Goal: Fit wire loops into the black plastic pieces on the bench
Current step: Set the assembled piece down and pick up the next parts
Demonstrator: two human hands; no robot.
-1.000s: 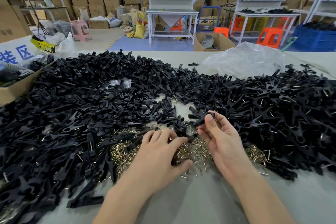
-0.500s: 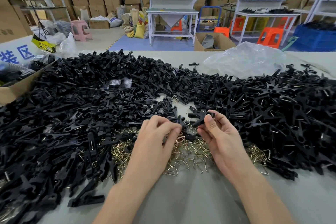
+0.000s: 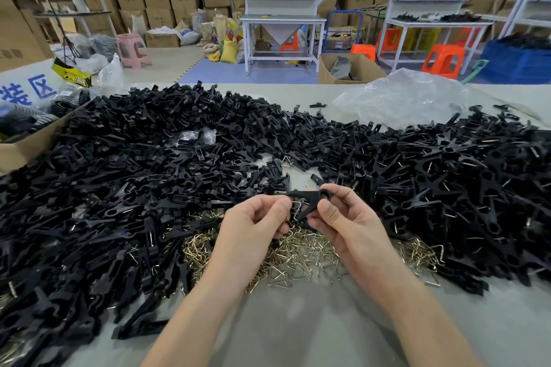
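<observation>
One pale grey counter (image 3: 298, 337) stretches across the whole view, seen from your head looking forward and down. Spread over most of it, from the left edge to the right edge, lies a deep heap of black plastic pieces (image 3: 119, 188), curving around a small bare patch in the middle. At the far right of the counter, behind the heap, sits a crumpled clear plastic bag (image 3: 402, 98). At the far left, an open cardboard box (image 3: 26, 146) touches the edge of the heap.

Nearer to you, below your hands, a smaller pile of brass-coloured wire loops (image 3: 298, 253) lies on the counter, hemmed in by black pieces on the left and right.

Both your forearms reach in from the bottom, and your hands meet above the wire pile. Your right hand (image 3: 348, 226) pinches one black plastic piece (image 3: 307, 198) between thumb and forefinger, lifted clear of the heap, with the other fingers curled beneath. Your left hand (image 3: 253, 232) has its fingers curled inward, its thumb and fingertips closed on a single wire loop (image 3: 298, 208), which rests against the underside of that held piece, between the two hands.
</observation>
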